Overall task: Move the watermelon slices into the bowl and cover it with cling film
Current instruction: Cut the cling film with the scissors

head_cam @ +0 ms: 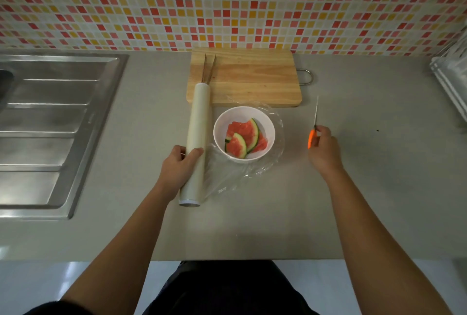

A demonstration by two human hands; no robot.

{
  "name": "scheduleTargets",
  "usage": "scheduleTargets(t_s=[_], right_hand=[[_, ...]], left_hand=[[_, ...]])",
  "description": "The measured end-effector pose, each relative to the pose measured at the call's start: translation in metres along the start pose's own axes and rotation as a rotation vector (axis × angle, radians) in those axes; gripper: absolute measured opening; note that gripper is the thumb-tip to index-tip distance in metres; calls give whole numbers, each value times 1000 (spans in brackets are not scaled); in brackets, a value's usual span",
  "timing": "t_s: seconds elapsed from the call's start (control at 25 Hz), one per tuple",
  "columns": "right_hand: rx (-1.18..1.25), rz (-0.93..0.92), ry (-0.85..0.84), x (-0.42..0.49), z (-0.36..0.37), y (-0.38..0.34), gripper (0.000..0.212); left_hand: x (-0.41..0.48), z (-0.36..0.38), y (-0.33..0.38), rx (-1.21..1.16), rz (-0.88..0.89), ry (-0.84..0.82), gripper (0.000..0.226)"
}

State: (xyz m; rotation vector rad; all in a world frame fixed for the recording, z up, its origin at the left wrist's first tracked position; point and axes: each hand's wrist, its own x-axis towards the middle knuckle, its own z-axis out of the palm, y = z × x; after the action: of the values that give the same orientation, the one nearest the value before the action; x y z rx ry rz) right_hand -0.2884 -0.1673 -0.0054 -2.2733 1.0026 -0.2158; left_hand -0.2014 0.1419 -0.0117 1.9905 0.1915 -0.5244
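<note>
Slices of red watermelon with green rind (243, 139) lie in the round white bowl (268, 122) on the grey counter (366, 188), just in front of the pale wooden cutting board (252, 75). Transfer judged complete. A sheet of clear cling film (227, 178) lies over and around the bowl, running to the long cream-coloured film roll (198, 122) just left of the bowl; it appears uncut.

Left hand (178, 166): fingers curled around the roll near its near end. Right hand (322, 149): fingers closed on the orange-handled scissors (314, 126), blades pointing away, well right of the bowl.

Step in hand, as judged: cutting the film. To do it well:
- keep the roll pinned so the sheet stays taut;
- cut close along the roll, between roll and bowl;
- leave enough margin to tuck under the rim.

Risk: slack film bunches and clings to itself.
</note>
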Motion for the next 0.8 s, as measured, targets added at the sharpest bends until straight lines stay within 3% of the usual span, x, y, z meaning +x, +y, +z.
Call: scheduleTargets(t_s=[0.2,0.4,0.6,0.8], right_hand=[[559,71,-196,-45,7,-11,35],[820,68,-387,-130,18,-35,29],[813,123,-626,-226,41,-49,30],[774,155,-674,-251,46,-60,20]], left_hand=[[1,-4,0,26,9,-1,38],[0,-4,-2,29,21,-55,43],[-4,-9,-13,56,40,-123,45],[7,-7,3,35,50,-117,47]])
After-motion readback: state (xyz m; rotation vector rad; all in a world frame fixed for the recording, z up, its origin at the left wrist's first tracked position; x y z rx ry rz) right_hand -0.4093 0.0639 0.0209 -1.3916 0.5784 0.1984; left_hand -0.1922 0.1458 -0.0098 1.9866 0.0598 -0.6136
